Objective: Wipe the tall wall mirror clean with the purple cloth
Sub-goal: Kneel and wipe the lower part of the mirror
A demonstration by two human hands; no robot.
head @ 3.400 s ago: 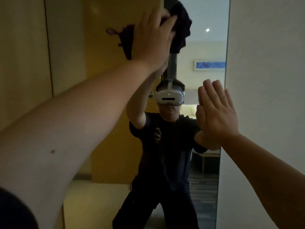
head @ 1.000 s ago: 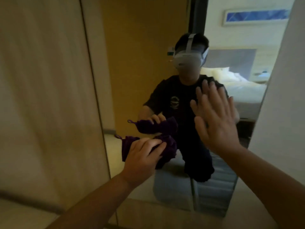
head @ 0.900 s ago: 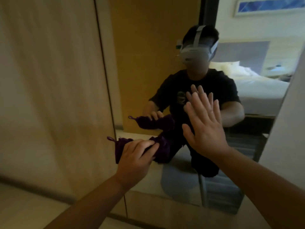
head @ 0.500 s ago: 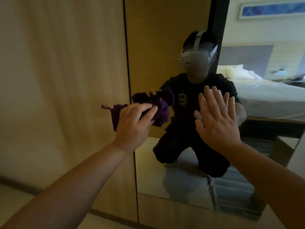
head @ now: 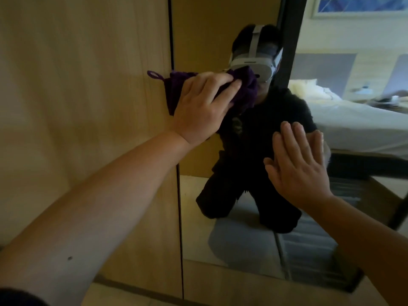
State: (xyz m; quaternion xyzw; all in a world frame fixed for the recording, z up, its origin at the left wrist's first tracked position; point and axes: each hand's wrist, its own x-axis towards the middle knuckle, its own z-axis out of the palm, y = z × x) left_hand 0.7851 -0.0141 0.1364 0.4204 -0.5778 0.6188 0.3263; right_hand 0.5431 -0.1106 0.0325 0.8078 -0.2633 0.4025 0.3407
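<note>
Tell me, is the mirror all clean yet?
Can't tell what's already clean; no smears show. Right now the left hand presses the purple cloth on the mirror near its left edge, while the right hand lies flat on the glass. The lower glass may still need wiping.

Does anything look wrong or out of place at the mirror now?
Nothing stands out. The left hand presses the purple cloth on the mirror, the right hand lies flat against the glass, and no crack shows.
</note>
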